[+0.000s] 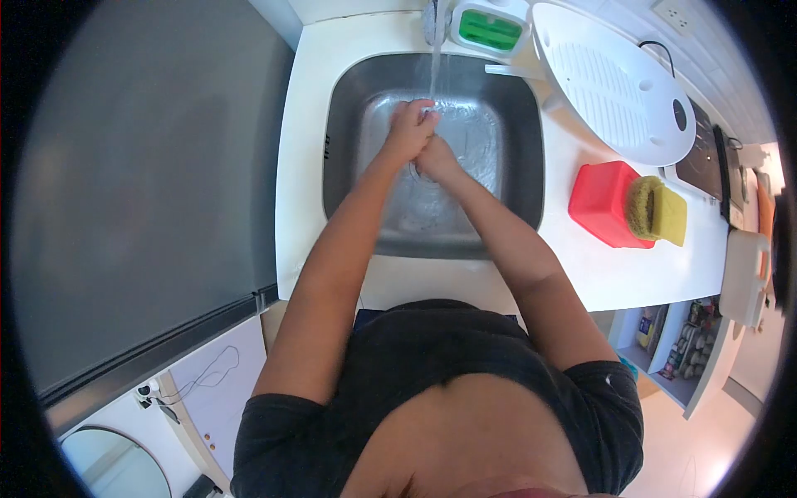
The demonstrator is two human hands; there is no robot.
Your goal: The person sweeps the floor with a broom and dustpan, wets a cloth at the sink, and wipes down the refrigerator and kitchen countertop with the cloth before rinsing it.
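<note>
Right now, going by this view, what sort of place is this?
Probably a kitchen: there's a metal sink with running water, a white slotted tray, perhaps a dish drainer, and what looks like a yellow sponge.

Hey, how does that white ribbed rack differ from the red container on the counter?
Colour: the rack is white, the container red. Shape: the rack is rounded and ribbed, the container boxy. Size: the rack looks larger than the container. Both sit to the right of the sink.
</note>
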